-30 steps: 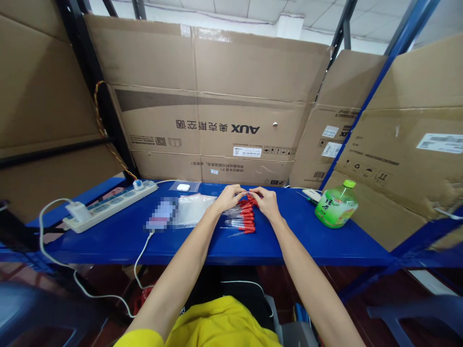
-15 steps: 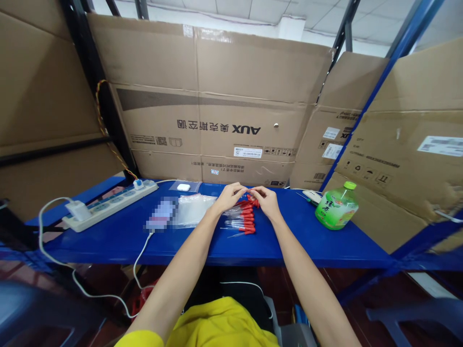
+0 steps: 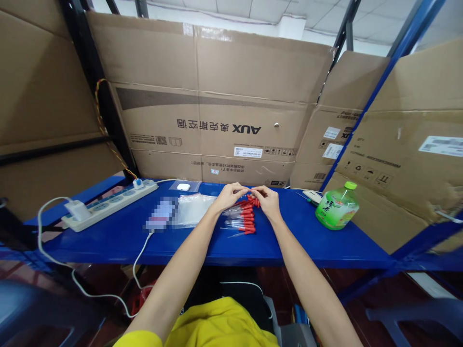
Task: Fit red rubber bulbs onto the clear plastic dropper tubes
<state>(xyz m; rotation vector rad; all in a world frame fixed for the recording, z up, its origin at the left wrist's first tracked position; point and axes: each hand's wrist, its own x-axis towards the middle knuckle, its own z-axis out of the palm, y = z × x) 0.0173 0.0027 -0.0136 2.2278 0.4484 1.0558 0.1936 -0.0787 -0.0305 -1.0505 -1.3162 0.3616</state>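
Note:
My left hand [image 3: 231,196] and my right hand [image 3: 266,200] meet fingertip to fingertip near the back of the blue table. Both are closed in a pinch. Whatever sits between the fingertips is too small to make out, though a hint of red shows there. Just below lies a row of thin clear sticks with red ends [image 3: 249,219], the red ends pointing right. More small red pieces [image 3: 254,200] lie in a pile beside my right fingers. To the left of my left hand is a stack of clear plastic bags [image 3: 191,211].
A blurred-out phone [image 3: 161,214] with a white cable lies left of the bags. Behind it are a power strip [image 3: 115,205] and a small white case [image 3: 183,187]. A green bottle [image 3: 338,207] stands at the right. Cardboard sheets [image 3: 231,72] wall the back and sides.
My hands stay nearly in place. The fingertips have shifted very slightly, and less red shows between them now.

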